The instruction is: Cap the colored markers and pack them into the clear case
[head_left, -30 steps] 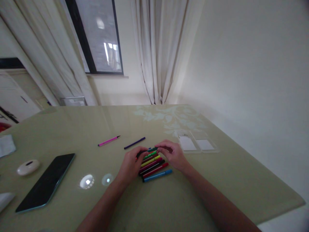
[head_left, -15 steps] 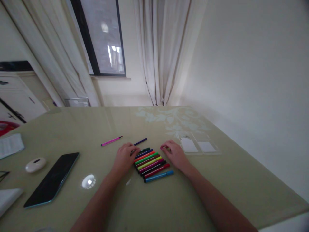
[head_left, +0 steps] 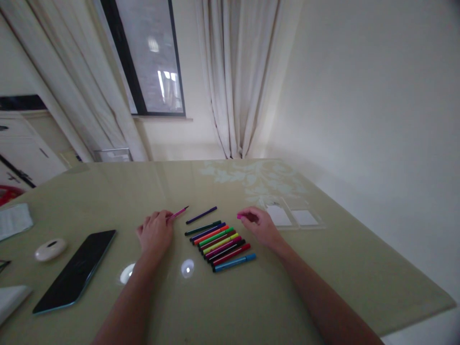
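Note:
My left hand (head_left: 156, 231) is closed around the pink marker (head_left: 178, 212), whose dark uncapped tip points to the right and away from me. Between finger and thumb of my right hand (head_left: 259, 224) is a small pink cap (head_left: 240, 217). Several capped markers lie side by side in a slanted row between the hands, from a dark green marker (head_left: 203, 227) at the far end to a blue marker (head_left: 234, 263) nearest me. Beyond the row rests a purple marker (head_left: 201, 215), a little apart from the others.
At left on the table (head_left: 108, 191) lie a black tablet (head_left: 74, 270), a white oval case (head_left: 51, 250) and a folded pale cloth (head_left: 15, 223). A clear case with white cards (head_left: 278, 215) sits beyond my right hand. A wall (head_left: 377, 120) borders the table's right side.
My left hand has moved left from the row of markers and taken hold of the pink marker. The right hand stays nearly in place, its pink cap now showing more clearly.

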